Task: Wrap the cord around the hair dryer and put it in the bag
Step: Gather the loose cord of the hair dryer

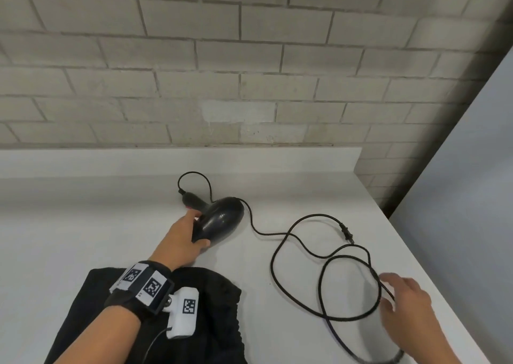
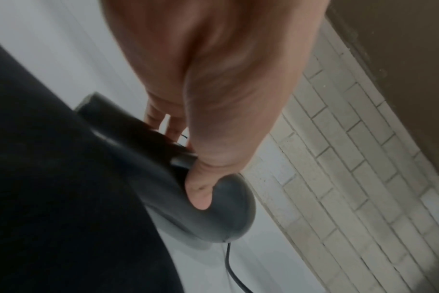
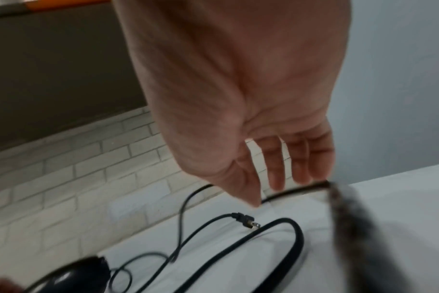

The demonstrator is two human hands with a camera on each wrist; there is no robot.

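Note:
A black hair dryer (image 1: 222, 219) lies on the white counter (image 1: 83, 224), its handle pointing toward the wall. My left hand (image 1: 191, 233) grips its body, the thumb pressed on the rounded shell (image 2: 213, 218) and the fingers curled over the far side. Its black cord (image 1: 273, 266) trails right in loose loops across the counter and ends in the plug (image 1: 347, 231). My right hand (image 1: 399, 294) hovers at the rightmost loop with its fingers (image 3: 301, 170) straight, tips at the cord (image 3: 296, 188) and not closed on it. The black fabric bag (image 1: 216, 308) lies under my left wrist.
A grey brick wall (image 1: 249, 58) rises behind the counter's raised back lip. The counter's right edge (image 1: 433, 274) runs diagonally close to my right hand, with a pale grey wall (image 1: 472, 169) beyond it. Bare counter stretches left of the dryer.

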